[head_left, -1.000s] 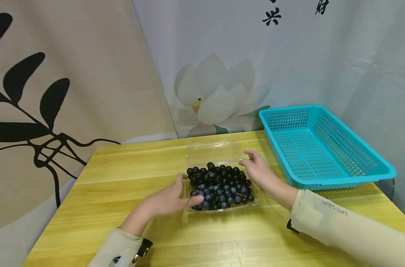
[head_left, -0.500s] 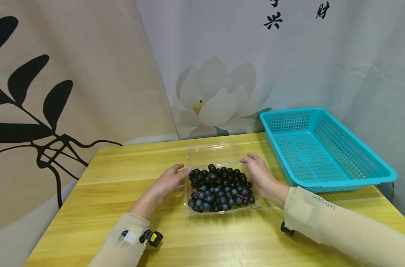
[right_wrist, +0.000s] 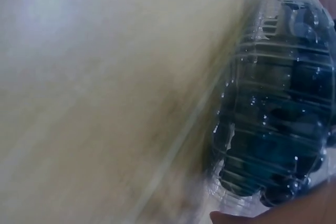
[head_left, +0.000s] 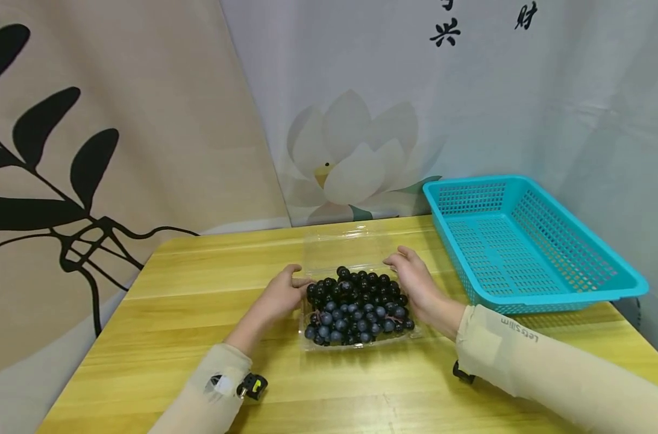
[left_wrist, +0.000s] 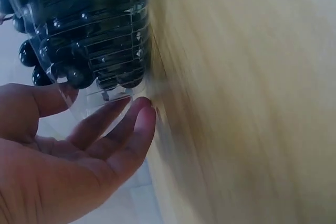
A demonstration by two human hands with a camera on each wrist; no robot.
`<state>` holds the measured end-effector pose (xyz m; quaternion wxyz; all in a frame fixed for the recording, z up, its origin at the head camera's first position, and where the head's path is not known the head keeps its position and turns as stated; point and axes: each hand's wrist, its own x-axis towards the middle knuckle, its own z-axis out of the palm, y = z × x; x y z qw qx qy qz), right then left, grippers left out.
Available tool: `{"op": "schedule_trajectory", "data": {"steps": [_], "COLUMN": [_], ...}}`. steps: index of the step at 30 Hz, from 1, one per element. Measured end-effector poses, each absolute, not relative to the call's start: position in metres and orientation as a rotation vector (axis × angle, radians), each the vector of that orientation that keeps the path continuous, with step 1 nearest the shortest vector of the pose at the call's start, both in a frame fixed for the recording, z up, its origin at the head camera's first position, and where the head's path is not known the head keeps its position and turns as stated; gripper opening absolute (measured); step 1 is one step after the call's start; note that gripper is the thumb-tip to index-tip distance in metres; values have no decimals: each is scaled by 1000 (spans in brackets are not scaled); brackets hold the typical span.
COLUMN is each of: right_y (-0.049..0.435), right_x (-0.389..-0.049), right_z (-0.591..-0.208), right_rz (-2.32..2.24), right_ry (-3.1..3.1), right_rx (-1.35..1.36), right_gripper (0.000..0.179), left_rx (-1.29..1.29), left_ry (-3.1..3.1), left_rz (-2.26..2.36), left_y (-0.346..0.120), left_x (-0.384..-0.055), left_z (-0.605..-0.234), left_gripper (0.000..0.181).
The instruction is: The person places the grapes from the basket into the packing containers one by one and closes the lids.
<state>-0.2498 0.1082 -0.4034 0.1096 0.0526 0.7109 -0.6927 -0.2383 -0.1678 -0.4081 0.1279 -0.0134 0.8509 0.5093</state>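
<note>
A clear plastic clamshell box (head_left: 308, 345) stands on the table, heaped with dark grapes (head_left: 361, 307). Its transparent lid (head_left: 347, 246) is folded back, away from me. At the box's left side, my left hand (head_left: 279, 295) holds the rim. The left wrist view shows that hand's thumb (left_wrist: 55, 98) over the rim, with the other fingers outside and below. My right hand (head_left: 422, 290) grips the box at its back right corner. In the right wrist view the ribbed box wall (right_wrist: 262, 124) is near, and only part of one finger (right_wrist: 294, 209) shows.
A turquoise perforated basket (head_left: 529, 299) sits at the right, just beyond my right forearm. The wooden table (head_left: 209, 289) ends at a printed cloth backdrop (head_left: 356, 54). Small wrist cameras are strapped to both sleeves.
My left hand has moved from the box's near left side, thumb over the grapes, back along the left edge to the rim. My right hand has closed in on the right corner.
</note>
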Motion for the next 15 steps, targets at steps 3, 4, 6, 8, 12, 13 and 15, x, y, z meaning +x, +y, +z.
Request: {"op": "schedule_trajectory", "data": {"steps": [3, 4, 6, 8, 12, 13, 15], "right_y": [108, 108, 108, 108, 111, 112, 114], "right_x": [-250, -250, -249, -248, -244, -243, -238], "right_z": [-403, -403, -402, -401, -397, -396, -393], "right_rz": [-2093, -2108, -2126, -2162, -2209, -2225, -2232], "right_ry": [2064, 2054, 2045, 2024, 2012, 2010, 2023], "right_rx": [141, 138, 138, 138, 111, 106, 92], "right_gripper": [85, 84, 79, 73, 62, 60, 59], "left_rx": [-66, -76, -91, -111, -121, -113, -85], "left_ry": [2377, 2357, 2344, 2335, 2318, 2316, 2326], "left_rz": [1616, 1651, 1699, 1735, 1776, 1780, 1772], "left_y": [-174, -175, -177, -177, -179, -179, -181], "left_x": [-239, -240, -240, -239, -238, -237, -234], "left_z": [-408, -408, -406, -402, -395, -394, -392], "left_gripper": [64, 63, 60, 56, 51, 49, 48]}}
